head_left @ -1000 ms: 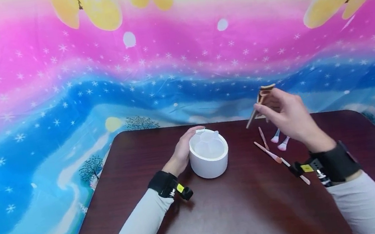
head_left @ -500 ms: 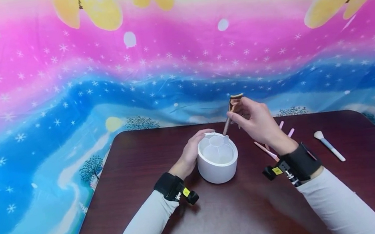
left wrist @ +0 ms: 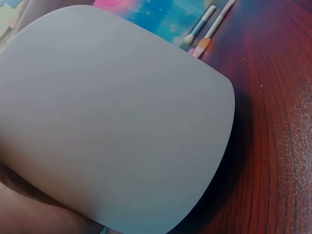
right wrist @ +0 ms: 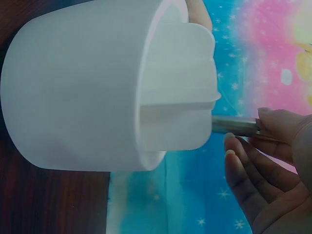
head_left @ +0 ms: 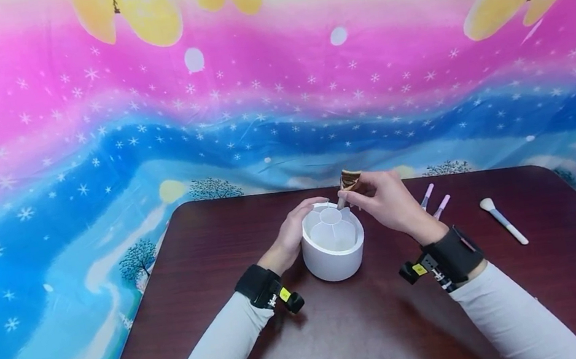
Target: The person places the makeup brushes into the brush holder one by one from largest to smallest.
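Right-hand fingers pinch a metallic tool (head_left: 349, 179) at the white cup's rim.
The left hand (head_left: 290, 232) grips the side of the white cup (head_left: 335, 263), which stands on the bench (head_left: 345, 338); the tool, in the right hand (head_left: 390, 200), points down behind the divider (right wrist: 178, 124), its lower end hidden.

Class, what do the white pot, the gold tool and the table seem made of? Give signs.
Pot: probably matte plastic, smooth and evenly white; ceramic is possible. Tool: likely polished metal, its shaft glinting. Table: glossy wood or wood-look laminate, with reddish grain and reflected light.
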`<state>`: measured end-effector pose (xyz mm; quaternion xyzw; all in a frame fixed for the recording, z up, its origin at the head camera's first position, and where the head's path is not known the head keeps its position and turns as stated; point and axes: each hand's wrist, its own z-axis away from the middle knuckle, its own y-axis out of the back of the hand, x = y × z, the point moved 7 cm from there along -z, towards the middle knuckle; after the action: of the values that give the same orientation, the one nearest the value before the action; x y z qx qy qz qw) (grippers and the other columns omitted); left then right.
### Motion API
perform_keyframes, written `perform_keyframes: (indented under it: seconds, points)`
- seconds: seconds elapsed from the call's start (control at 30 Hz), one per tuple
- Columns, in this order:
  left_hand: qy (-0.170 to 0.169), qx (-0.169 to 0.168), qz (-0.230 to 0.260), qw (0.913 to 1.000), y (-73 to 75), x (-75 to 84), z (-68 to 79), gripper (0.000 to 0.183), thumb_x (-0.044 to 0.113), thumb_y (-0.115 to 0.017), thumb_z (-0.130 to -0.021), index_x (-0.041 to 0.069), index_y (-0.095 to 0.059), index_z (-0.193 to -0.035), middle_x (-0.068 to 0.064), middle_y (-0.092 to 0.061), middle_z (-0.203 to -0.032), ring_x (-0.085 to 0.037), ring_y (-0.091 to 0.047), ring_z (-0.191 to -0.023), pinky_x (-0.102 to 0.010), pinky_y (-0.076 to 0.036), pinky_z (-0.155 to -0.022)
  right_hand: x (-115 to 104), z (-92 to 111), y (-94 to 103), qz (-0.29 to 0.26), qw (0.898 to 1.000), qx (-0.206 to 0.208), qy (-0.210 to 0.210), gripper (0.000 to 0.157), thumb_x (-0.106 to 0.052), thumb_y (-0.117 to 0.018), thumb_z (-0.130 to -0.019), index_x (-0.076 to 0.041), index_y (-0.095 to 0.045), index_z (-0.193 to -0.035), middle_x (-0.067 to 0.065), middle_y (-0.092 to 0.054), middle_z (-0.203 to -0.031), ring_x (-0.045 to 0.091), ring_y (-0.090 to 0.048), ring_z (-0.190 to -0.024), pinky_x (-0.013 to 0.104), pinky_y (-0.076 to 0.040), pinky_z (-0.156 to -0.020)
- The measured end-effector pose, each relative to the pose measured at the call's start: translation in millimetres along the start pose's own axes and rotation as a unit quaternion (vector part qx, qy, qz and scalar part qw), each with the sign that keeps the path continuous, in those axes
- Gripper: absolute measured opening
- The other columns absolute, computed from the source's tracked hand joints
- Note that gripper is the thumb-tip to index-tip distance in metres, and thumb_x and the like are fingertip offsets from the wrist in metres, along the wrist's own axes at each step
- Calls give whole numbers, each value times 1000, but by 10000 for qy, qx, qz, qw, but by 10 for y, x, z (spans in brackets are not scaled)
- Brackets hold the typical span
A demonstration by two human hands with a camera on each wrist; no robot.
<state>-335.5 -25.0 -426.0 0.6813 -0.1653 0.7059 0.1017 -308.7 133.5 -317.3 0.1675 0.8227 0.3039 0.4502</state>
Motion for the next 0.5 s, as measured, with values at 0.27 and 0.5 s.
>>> perform_keyframes:
  seconds: [0.27, 0.5]
  points:
    - [-116, 76, 108, 9998, -3, 1, -3, 37, 23, -32, -100, 13, -57, -125, -3, -57, -123, -14, -51, -111, -39, -35, -99, 35, -2, -100, 415, 9988, -251, -78, 15, -32, -65, -88, -18, -69, -92, -3, -66, -81, 10, -57, -67, 34, -47, -57]
    - [7, 35, 59, 10000, 7, -13, 1, 38, 24, -30, -102, 13, -53, -130, -3, -54, -127, -14, -49, -113, -40, -33, -100, 61, 4, -63, 448, 9988, -200, -36, 14, -32, -65, -89, -21, -69, -96, -7, -66, -84, 7, -58, -71, 33, -49, -60]
